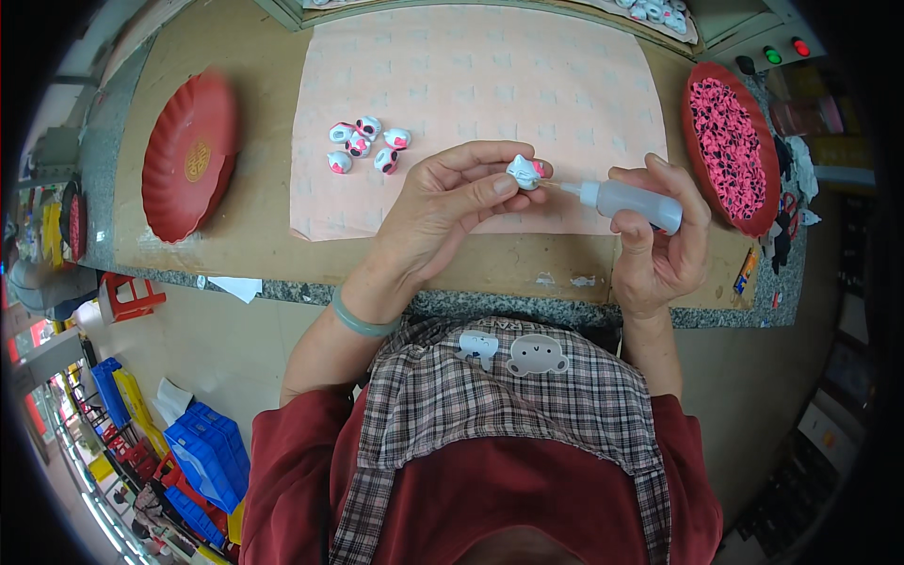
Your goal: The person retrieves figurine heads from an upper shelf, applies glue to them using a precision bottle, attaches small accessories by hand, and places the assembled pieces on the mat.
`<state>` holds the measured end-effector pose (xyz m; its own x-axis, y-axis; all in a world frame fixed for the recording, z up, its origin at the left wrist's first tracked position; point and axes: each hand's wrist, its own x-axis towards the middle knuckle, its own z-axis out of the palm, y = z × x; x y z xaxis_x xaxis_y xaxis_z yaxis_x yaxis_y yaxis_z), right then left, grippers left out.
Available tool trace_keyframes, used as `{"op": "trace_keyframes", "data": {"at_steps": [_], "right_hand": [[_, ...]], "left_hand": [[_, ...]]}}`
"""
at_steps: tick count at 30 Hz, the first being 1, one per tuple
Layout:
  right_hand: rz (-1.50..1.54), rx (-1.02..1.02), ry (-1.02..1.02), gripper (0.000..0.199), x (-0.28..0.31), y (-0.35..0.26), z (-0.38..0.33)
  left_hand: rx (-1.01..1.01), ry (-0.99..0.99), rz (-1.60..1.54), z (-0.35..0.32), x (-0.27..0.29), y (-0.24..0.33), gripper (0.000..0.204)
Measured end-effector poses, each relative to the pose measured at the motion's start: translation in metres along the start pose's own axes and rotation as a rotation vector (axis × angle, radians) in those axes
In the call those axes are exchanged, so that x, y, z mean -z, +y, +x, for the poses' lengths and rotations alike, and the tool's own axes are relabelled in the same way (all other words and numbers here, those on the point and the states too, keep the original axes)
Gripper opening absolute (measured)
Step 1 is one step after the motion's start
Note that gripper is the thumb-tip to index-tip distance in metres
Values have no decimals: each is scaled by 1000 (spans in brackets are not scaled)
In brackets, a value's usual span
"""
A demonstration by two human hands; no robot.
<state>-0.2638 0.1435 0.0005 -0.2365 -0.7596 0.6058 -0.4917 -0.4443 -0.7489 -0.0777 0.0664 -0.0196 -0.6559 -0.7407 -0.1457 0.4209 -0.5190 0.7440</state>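
Between thumb and fingers, my left hand [438, 193] pinches a small white figurine head [524, 171] with a pink piece on its side. My right hand [664, 245] grips a translucent squeeze bottle [636, 204] lying sideways, its thin nozzle pointing left. The nozzle tip meets or nearly meets the figurine head; I cannot tell if it touches. Several similar white pieces with pink and black parts [358, 145] lie to the left on a pale pink sheet [471, 75].
A red scalloped tray [184, 169] stands at the left. Another red tray [695, 141] at the right is full of small pink and black pieces [727, 146]. An orange lighter-like object [745, 271] lies near the right edge. Blue crates [209, 452] stand on the floor at lower left.
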Motion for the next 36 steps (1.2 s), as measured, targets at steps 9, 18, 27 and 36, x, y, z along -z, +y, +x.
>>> {"op": "trace_keyframes", "data": {"at_steps": [9,18,27,36], "right_hand": [[-48,84,41,48,-1,5,-1],[-146,271,19,48,2,10,1],[-161,282,5,48,1,9,2],[-124,245,-8,47,1,10,2]], "left_hand": [[13,-7,-2,0,0,1,28],[-7,8,-24,1,3,0,27],[-36,22,-14,1,5,1,27],[-38,5,-10,3,7,0,28]]}}
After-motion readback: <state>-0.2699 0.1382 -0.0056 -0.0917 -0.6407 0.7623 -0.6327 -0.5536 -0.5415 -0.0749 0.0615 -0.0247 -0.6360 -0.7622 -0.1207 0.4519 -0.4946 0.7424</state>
